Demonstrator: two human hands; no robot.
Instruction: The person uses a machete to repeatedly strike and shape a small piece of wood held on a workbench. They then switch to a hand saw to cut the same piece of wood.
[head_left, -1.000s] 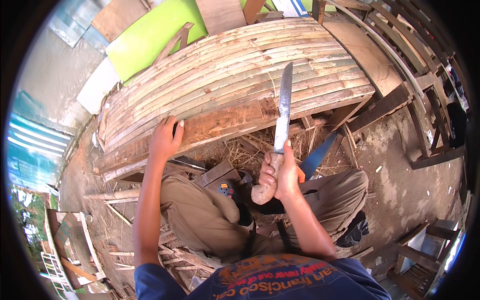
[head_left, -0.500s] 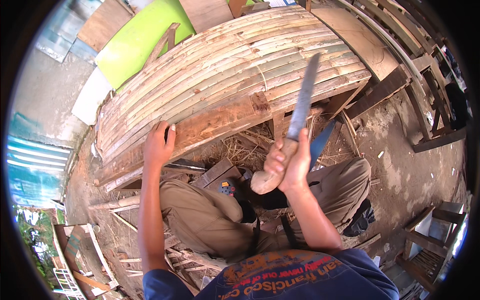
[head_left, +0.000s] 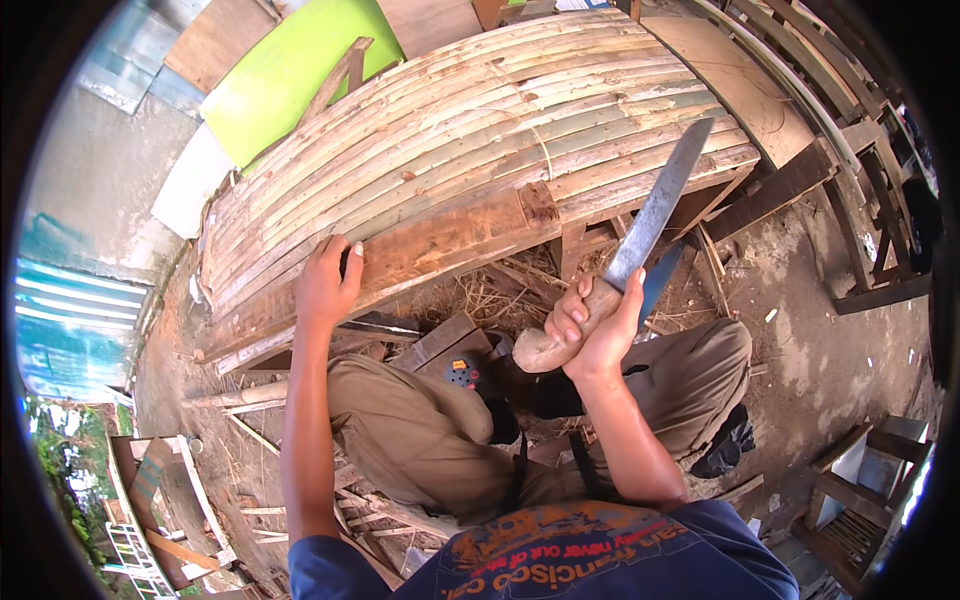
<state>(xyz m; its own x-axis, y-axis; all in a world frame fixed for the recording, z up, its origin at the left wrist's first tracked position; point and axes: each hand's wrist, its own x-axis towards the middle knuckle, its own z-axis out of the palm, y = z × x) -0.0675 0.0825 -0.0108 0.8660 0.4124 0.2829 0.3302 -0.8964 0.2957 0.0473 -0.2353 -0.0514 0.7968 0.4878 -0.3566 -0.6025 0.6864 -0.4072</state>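
head: left hand [head_left: 328, 285] spread on plank [head_left: 440, 240] edge, right hand [head_left: 595, 325] around knife [head_left: 640, 238] (blade [head_left: 668, 190] clear)

Your right hand [head_left: 598, 325], in front of the slatted bench [head_left: 450, 140], covers the middle of the knife handle [head_left: 540, 352]. It also hides the low end of the blue blade [head_left: 662, 278] just in front of the bench. Your left hand [head_left: 328, 280] covers a bit of the brown board [head_left: 440, 235] on the bench's front edge. Behind the bench, you can't see the bottom of the green panel [head_left: 300, 70]. Right of the bench, a black thing [head_left: 920, 205] is too dark to tell.
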